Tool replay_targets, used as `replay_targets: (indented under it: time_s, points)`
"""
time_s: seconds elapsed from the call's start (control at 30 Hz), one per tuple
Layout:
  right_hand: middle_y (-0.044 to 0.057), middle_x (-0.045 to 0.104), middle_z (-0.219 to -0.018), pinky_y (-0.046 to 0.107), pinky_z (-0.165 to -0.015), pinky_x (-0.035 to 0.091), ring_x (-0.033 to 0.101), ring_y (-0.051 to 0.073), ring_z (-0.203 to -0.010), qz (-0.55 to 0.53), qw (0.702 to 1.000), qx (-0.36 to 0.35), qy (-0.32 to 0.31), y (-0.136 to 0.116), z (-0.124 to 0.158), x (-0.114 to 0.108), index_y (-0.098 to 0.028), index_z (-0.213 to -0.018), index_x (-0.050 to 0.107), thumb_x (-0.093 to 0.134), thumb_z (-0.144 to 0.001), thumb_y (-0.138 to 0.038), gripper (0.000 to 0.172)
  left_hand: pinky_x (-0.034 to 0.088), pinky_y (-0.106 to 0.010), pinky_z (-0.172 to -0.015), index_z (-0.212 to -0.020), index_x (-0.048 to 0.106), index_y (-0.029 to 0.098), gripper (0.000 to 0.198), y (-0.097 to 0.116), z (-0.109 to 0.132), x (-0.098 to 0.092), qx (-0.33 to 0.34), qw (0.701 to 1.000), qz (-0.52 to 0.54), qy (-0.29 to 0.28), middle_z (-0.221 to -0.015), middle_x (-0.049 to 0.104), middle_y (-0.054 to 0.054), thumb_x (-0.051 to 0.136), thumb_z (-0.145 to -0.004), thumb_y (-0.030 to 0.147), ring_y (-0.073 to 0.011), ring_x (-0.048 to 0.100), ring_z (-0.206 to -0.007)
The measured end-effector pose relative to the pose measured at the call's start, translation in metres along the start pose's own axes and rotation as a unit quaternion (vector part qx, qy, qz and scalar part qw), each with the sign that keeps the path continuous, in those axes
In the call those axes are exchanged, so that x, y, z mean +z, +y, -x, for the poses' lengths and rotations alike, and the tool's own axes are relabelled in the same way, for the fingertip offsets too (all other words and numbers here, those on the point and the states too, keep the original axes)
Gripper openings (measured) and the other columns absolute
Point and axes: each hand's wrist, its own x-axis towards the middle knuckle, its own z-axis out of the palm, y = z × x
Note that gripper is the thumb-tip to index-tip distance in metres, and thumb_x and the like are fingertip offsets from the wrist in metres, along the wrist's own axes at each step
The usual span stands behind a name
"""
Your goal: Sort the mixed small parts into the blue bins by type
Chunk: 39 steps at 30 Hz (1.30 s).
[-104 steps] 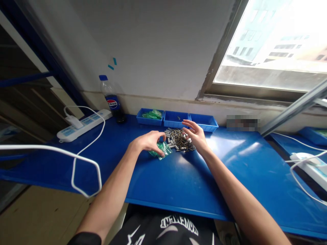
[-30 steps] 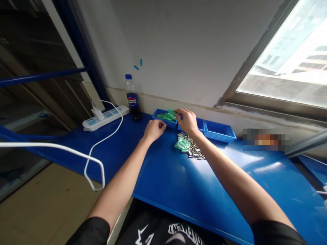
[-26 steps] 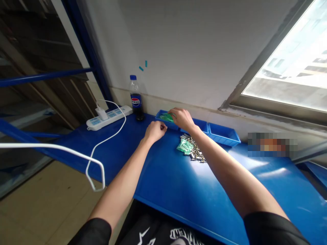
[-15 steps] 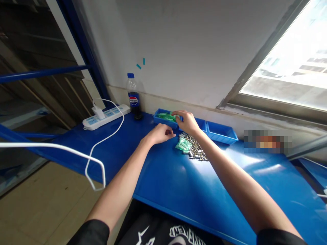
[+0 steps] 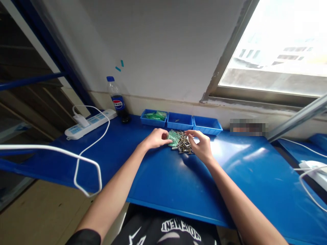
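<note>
A pile of small metal pieces lies on the blue table, with a green plastic packet on its left side. My left hand is at the packet's left edge, thumb and fingers apart. Over the right side of the pile is my right hand, its fingers curved and apart with nothing visible between them. Behind the pile stand three blue bins in a row: the left bin holds green packets, the middle bin has a small piece inside, and the right bin shows nothing inside.
A cola bottle stands at the back left beside a white power strip. Its white cable loops over the table's left part. A blurred patch covers something at the back right, near a metal bar.
My right hand has moved from the left bin down to the pile. My left hand has come to the green packet. The camera view has turned to the right.
</note>
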Motion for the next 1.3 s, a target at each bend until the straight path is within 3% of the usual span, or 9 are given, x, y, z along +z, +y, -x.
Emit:
replay_targets:
  time_s: [0.23,0.37,0.5,0.7,0.87,0.93,1.03,1.13,1.3]
  points:
    - [0.008,0.078,-0.105,0.043,-0.090,0.058,0.073,0.025,-0.093,-0.124,0.987,0.100,-0.036,-0.011,-0.002,0.001,-0.024,-0.130,0.067,0.074,-0.088,-0.048,0.049,0.056,-0.027,-0.065,-0.084,0.075,0.014,0.041,0.020,-0.002,0.003,-0.006,0.975,0.218,0.045,-0.082,0.078,-0.008,0.086,-0.072,0.052,-0.0197,0.072,-0.072]
    - [0.005,0.078,-0.088,0.039,-0.077,0.061,0.074,0.023,-0.079,-0.260,0.944,0.192,-0.064,-0.013,-0.002,0.003,-0.025,-0.132,0.064,0.082,-0.079,-0.056,0.065,0.057,-0.028,-0.061,-0.077,0.074,0.014,0.046,0.032,0.000,0.006,-0.021,0.963,0.266,0.035,-0.074,0.077,-0.008,0.089,-0.067,0.056,-0.0190,0.071,-0.065]
    - [0.003,0.078,-0.085,0.039,-0.075,0.061,0.073,0.022,-0.075,-0.279,0.935,0.210,-0.053,-0.010,-0.002,0.004,-0.026,-0.134,0.063,0.087,-0.073,-0.055,0.072,0.056,-0.028,-0.060,-0.075,0.073,0.014,0.046,0.032,0.001,0.007,-0.022,0.959,0.281,0.025,-0.072,0.076,-0.007,0.091,-0.065,0.055,-0.0187,0.071,-0.063]
    - [0.008,0.080,-0.095,0.037,-0.075,0.060,0.074,0.023,-0.080,-0.299,0.926,0.223,-0.062,-0.012,0.002,0.007,-0.021,-0.110,0.074,0.085,-0.076,-0.053,0.048,0.056,-0.027,-0.064,-0.080,0.076,0.015,0.043,0.029,0.001,0.006,-0.005,0.962,0.272,0.011,-0.078,0.079,-0.008,0.091,-0.067,0.052,-0.0199,0.073,-0.069]
    - [0.008,0.079,-0.094,0.039,-0.078,0.060,0.076,0.026,-0.087,-0.241,0.954,0.175,-0.047,-0.017,-0.018,0.019,-0.021,-0.095,0.074,0.083,-0.076,-0.054,0.039,0.058,-0.029,-0.073,-0.089,0.080,0.017,0.041,0.011,-0.001,-0.014,0.010,0.984,0.168,0.062,-0.084,0.080,-0.008,0.074,-0.085,0.057,-0.0223,0.076,-0.078]
    - [0.008,0.079,-0.097,0.038,-0.079,0.059,0.075,0.025,-0.087,-0.173,0.977,0.117,-0.046,-0.019,-0.040,0.028,-0.022,-0.097,0.073,0.078,-0.082,-0.050,0.032,0.057,-0.028,-0.072,-0.082,0.079,0.018,0.044,-0.003,0.001,-0.026,-0.007,0.986,0.092,0.138,-0.079,0.079,-0.007,0.063,-0.093,0.058,-0.0216,0.076,-0.075]
    - [0.007,0.079,-0.097,0.035,-0.078,0.056,0.074,0.024,-0.087,-0.033,0.997,-0.004,-0.063,-0.025,-0.079,0.044,-0.023,-0.105,0.076,0.070,-0.090,-0.037,0.021,0.054,-0.027,-0.066,-0.079,0.079,0.020,0.040,-0.026,0.006,-0.042,-0.036,0.984,-0.012,0.172,-0.076,0.079,-0.007,0.063,-0.093,0.053,-0.0223,0.075,-0.073]
    - [0.007,0.080,-0.106,0.034,-0.087,0.053,0.073,0.025,-0.095,0.107,0.980,-0.114,-0.124,-0.030,-0.112,0.065,-0.025,-0.111,0.077,0.058,-0.097,-0.026,0.024,0.055,-0.028,-0.068,-0.085,0.082,0.021,0.028,-0.040,0.012,-0.049,-0.079,0.978,-0.088,0.170,-0.083,0.081,-0.009,0.070,-0.088,0.046,-0.0252,0.076,-0.080]
    - [0.011,0.077,-0.120,0.033,-0.095,0.051,0.071,0.027,-0.112,0.236,0.933,-0.169,-0.214,-0.030,-0.145,0.101,-0.022,-0.119,0.076,0.051,-0.099,-0.016,0.033,0.056,-0.029,-0.076,-0.092,0.083,0.022,0.024,-0.034,0.016,-0.049,-0.145,0.973,-0.134,0.117,-0.088,0.081,-0.009,0.069,-0.088,0.042,-0.0254,0.077,-0.087]
